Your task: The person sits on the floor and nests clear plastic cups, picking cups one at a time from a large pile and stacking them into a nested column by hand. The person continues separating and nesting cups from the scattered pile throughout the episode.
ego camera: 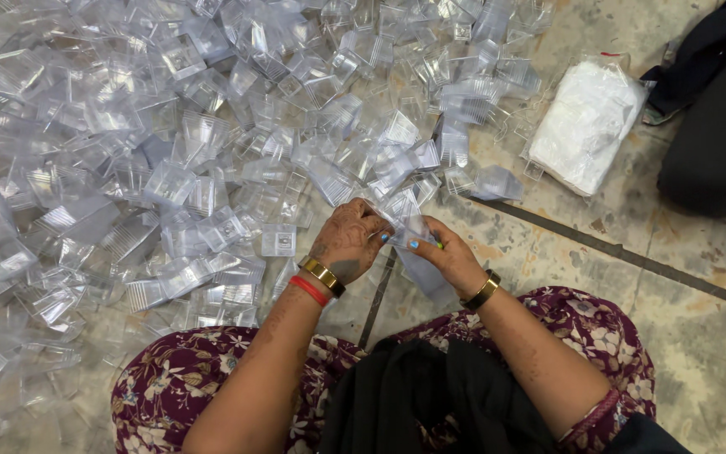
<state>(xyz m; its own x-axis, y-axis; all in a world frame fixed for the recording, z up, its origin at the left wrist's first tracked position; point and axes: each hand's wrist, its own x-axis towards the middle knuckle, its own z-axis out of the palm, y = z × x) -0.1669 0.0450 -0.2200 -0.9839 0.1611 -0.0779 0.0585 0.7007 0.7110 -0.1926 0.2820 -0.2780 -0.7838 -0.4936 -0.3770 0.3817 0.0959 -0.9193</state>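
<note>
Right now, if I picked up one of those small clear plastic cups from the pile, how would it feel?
Probably very light: the clear plastic cups look thin-walled and see-through. Likely a bit slippery and easily crushed; the left hand and right hand hold one by the fingertips only. Loosely heaped, so a push would probably scatter them.

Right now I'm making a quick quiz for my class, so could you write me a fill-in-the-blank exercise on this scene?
1. The left hand and right hand together hold one clear plastic ____ between them.
2. The pile of clear pieces lies on the ____.
3. The bracelet below the gold bangle on the left wrist is ____ in colour.
4. The white packet lies to the ____ of the pile.

Missing words: piece; floor; red; right
</note>
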